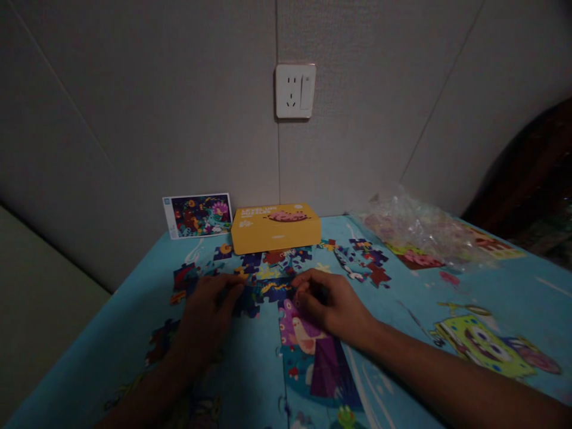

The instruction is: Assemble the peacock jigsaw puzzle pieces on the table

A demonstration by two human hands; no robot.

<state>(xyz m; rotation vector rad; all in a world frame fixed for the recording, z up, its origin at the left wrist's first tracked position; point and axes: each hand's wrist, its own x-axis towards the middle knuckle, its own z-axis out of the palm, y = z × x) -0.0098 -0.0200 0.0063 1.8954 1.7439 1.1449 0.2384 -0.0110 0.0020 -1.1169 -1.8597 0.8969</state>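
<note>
A joined strip of dark blue jigsaw puzzle pieces [274, 290] with a yellow squiggle lies between my two hands. My left hand [208, 313] is closed at its left end, thumb and index finger pinching there. At its right end my right hand [333, 304] is curled, fingertips pressed on the edge. Just below my right hand is an assembled puzzle section [304, 351] in purple, pink and teal, partly covered by the fingers. Loose puzzle pieces [286, 257] lie beyond the strip. Exactly how the fingertips grip is hard to see in the dim light.
A yellow puzzle box [277, 229] stands at the back beside a picture card [199, 215] leaning on the wall. More joined pieces [361, 262] and a clear plastic bag [415, 229] are to the right. A patterned blue tablecloth [402, 345] covers the table.
</note>
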